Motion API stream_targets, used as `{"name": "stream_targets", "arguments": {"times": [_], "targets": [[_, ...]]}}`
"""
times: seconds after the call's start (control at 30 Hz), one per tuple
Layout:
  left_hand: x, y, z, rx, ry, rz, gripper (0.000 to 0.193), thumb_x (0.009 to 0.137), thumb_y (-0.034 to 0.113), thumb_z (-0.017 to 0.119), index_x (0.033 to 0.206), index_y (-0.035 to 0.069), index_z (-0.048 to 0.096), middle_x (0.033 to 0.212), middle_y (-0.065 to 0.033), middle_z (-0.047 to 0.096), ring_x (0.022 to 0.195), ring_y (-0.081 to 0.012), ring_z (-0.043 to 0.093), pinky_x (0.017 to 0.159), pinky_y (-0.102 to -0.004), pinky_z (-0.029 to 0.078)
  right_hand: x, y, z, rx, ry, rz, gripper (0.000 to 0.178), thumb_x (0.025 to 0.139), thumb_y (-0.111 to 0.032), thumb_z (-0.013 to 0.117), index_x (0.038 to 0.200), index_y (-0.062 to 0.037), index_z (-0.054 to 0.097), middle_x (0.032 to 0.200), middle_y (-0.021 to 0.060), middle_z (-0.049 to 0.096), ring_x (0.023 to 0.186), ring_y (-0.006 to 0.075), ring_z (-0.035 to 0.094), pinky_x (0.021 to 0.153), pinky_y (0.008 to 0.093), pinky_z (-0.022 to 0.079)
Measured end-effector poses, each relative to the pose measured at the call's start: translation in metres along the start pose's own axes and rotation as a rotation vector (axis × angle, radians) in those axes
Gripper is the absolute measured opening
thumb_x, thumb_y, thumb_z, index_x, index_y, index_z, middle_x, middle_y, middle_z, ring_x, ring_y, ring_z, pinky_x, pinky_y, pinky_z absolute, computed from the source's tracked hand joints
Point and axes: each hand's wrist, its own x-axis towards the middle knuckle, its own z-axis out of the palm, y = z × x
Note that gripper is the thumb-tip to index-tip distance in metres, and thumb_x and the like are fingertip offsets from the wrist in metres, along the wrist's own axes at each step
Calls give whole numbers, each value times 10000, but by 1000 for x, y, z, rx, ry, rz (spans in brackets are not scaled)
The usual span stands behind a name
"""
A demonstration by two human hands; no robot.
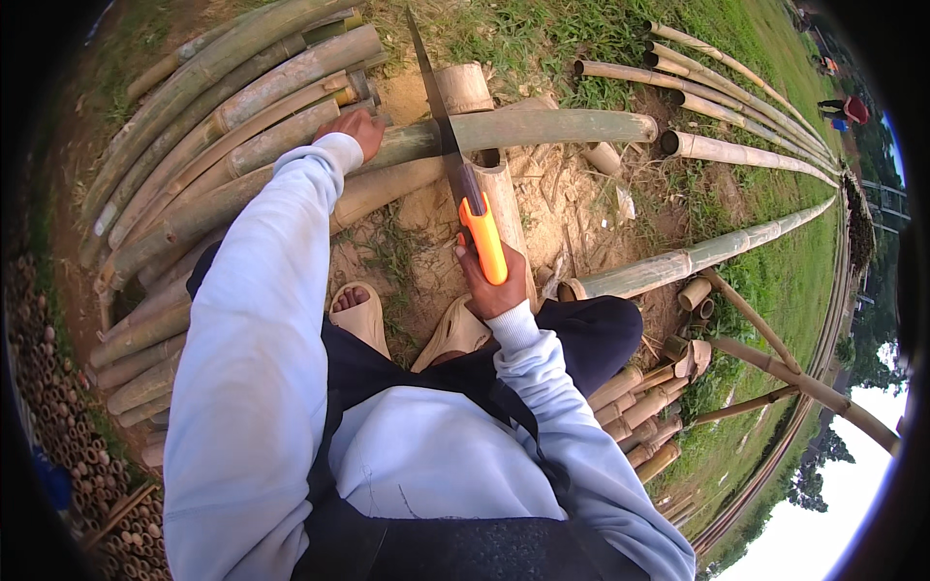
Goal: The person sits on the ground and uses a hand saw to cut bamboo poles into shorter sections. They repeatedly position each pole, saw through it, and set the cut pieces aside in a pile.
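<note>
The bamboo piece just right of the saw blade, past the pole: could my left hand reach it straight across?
Probably not straight across: the saw blade stands between the left hand and the bamboo piece, though going around might work.

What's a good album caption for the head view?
Right hand gripping an orange-handled saw, its blade across a bamboo pole, the left hand nearby.

The ground (542, 208) was brown dirt in the middle, with green grass (489, 34) at its far and right edges. A big heap of bamboo (281, 140) lay along the left edge, and one long pole (552, 128) reached across the dirt. More poles (727, 152) lay on the grass. Tan sandals (366, 324) stood on the dirt, and short pieces (649, 412) sat in a pile by its near right corner.
</note>
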Motion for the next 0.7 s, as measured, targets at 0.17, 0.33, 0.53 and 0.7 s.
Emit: {"name": "stream_targets", "arguments": {"times": [0.17, 0.33, 0.53, 0.7], "targets": [[2, -11, 7, -61, 21, -22, 563, 1009, 428, 412, 1203, -29, 677, 1297, -261, 643, 1215, -426, 612, 1066, -506, 460, -138, -41, -72, -92, -76, 224, 264, 916, -56, 714, 1158, 46, 686, 739, 79, 651, 636, 139, 606, 653, 281, 504], [1, 4, 1, -27, -33, -48, 590, 1029, 466, 394, 1327, 19, 637, 1393, -221, 609, 1273, -401, 591, 1103, -483, 455, -67, -11, -40, -91, -39, 132, 166, 912, -82, 733, 1007, 52, 709, 687, 84, 636, 612, 115, 591, 606, 293, 491], [1, 3, -6, -28, -72, -33, 596, 1023, 479, 402, 1319, 22, 645, 1411, -217, 596, 1288, -400, 580, 1117, -484, 442, 13, -1, 7, 68, 8, 29, 178, 936, -115, 728, 882, 30, 641, 640, 62, 568, 575, 130, 516, 559, 312, 437], [4, -7, 5, -22, -28, -75, 575, 1026, 463, 405, 1295, 21, 655, 1388, -215, 615, 1267, -398, 595, 1109, -482, 450, -117, -39, -63, -31, -77, 194, 194, 917, -65, 725, 1075, 42, 692, 724, 70, 641, 639, 138, 608, 632, 290, 499]]}}
